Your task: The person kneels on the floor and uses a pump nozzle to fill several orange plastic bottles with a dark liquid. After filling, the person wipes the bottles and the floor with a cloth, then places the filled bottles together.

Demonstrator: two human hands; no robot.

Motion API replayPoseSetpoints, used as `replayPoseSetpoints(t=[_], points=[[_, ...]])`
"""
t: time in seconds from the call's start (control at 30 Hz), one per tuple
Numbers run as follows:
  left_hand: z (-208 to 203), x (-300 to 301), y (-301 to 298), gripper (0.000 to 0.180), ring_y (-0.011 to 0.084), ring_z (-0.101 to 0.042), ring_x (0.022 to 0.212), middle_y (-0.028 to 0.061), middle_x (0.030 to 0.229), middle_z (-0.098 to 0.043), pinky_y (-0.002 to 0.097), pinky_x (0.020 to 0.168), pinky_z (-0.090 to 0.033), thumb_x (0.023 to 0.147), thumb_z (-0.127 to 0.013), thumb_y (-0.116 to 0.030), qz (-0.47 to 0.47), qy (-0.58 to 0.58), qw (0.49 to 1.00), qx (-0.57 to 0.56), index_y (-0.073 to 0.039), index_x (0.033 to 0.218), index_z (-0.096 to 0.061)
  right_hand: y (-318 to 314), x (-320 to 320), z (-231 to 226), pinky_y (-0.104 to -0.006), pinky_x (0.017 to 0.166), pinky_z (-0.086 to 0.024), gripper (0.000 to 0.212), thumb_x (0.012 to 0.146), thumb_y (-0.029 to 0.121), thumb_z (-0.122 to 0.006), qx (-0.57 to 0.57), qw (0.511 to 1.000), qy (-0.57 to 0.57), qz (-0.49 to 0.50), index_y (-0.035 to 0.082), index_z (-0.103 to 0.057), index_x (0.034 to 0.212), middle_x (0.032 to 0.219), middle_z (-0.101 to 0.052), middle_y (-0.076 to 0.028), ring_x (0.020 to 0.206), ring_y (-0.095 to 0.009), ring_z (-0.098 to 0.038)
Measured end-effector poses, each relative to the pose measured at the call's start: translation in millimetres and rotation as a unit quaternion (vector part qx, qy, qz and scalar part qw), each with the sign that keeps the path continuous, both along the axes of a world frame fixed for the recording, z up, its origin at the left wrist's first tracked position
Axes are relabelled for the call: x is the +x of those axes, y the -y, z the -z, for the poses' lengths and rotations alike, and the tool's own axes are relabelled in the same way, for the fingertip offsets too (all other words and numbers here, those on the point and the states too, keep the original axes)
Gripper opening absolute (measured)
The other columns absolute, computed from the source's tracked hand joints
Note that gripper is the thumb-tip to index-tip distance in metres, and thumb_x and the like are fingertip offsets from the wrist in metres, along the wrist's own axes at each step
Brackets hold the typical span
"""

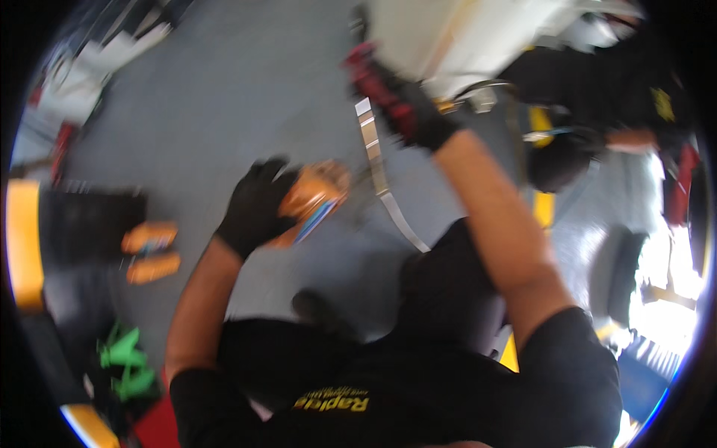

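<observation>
My left hand (pixel 258 205), in a black glove, is closed around an orange packet (pixel 306 196) with a blue and white stripe and a brownish end. My right hand (pixel 429 119), gloved in black too, reaches forward, gripping a red and black hand-held thing (pixel 373 82). Motion blur hides what kind it is. Between my hands a long thin strip (pixel 371 142) with brown, white and silver sections runs from below the right hand toward my knee.
Two orange oblong things (pixel 151 252) lie beside a black case (pixel 89 224) at left, above a green item (pixel 125 362). A co-worker in black (pixel 597 89) bends at upper right beside a large white panel (pixel 418 37). Grey floor (pixel 202 97) lies ahead.
</observation>
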State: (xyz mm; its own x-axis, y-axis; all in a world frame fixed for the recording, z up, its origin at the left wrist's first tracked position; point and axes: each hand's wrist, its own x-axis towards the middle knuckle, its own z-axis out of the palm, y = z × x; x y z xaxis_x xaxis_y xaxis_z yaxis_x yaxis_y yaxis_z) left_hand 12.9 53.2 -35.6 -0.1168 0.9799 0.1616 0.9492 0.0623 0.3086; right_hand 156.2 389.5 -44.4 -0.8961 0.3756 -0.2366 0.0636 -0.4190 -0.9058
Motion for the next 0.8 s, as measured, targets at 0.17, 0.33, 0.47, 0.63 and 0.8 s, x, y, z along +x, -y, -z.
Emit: replayPoseSetpoints(t=[0.17, 0.33, 0.47, 0.63, 0.8], points=[[-10.4, 6.2, -3.0, 0.066, 0.0351, -0.067, 0.11, 0.0131, 0.124, -0.067, 0.048, 0.094, -0.057, 0.077, -0.089, -0.037, -0.112, -0.006, 0.984, -0.141, -0.008, 0.132, -0.067, -26.9, -6.6, 10.1, -0.0306, 0.083, -0.056, 0.053, 0.111, 0.052, -0.053, -0.154, 0.978, -0.006, -0.139, 0.008, -0.063, 0.139, 0.112, -0.072, -0.005, 0.093, -0.013, -0.068], [-16.4, 6.5, -6.7, 0.057, 0.0332, -0.068, 0.11, 0.0116, 0.119, -0.068, 0.0462, 0.095, -0.056, 0.078, -0.088, -0.027, -0.059, -0.048, 0.994, -0.081, -0.008, 0.129, -0.068, -7.3, -9.9, -5.4, -0.0282, 0.041, -0.042, 0.049, 0.108, 0.06, -0.057, -0.147, 0.983, 0.0, -0.111, 0.014, -0.071, 0.118, 0.079, -0.067, 0.002, 0.052, -0.01, -0.056], [-18.5, 5.7, -5.8, 0.059, 0.0361, -0.066, 0.117, 0.0144, 0.129, -0.068, 0.0475, 0.1, -0.055, 0.079, -0.088, -0.026, -0.07, -0.007, 0.988, -0.134, -0.008, 0.131, -0.068, 9.2, -7.5, -12.7, -0.028, 0.039, -0.038, 0.053, 0.105, 0.067, -0.056, -0.039, 0.996, 0.081, -0.03, 0.017, -0.07, 0.107, 0.067, -0.058, 0.003, 0.046, -0.011, -0.05], [-11.8, 12.5, -4.7, 0.059, 0.0359, -0.066, 0.119, 0.014, 0.131, -0.068, 0.0478, 0.099, -0.056, 0.078, -0.088, -0.024, -0.092, -0.047, 0.991, -0.082, -0.009, 0.131, -0.067, 10.5, -11.5, -8.8, -0.0278, 0.04, -0.037, 0.049, 0.104, 0.066, -0.058, -0.059, 0.994, 0.09, -0.027, 0.018, -0.07, 0.102, 0.065, -0.057, 0.002, 0.046, -0.011, -0.05], [-9.4, 8.6, -5.8, 0.061, 0.0359, -0.068, 0.112, 0.0143, 0.127, -0.069, 0.0478, 0.096, -0.057, 0.081, -0.088, -0.035, 0.048, -0.123, 0.989, -0.059, -0.007, 0.131, -0.068, 4.7, -12.8, -2.6, -0.0276, 0.039, -0.035, 0.048, 0.105, 0.065, -0.057, -0.042, 0.996, 0.069, -0.032, 0.018, -0.069, 0.097, 0.064, -0.056, 0.002, 0.045, -0.011, -0.047]])
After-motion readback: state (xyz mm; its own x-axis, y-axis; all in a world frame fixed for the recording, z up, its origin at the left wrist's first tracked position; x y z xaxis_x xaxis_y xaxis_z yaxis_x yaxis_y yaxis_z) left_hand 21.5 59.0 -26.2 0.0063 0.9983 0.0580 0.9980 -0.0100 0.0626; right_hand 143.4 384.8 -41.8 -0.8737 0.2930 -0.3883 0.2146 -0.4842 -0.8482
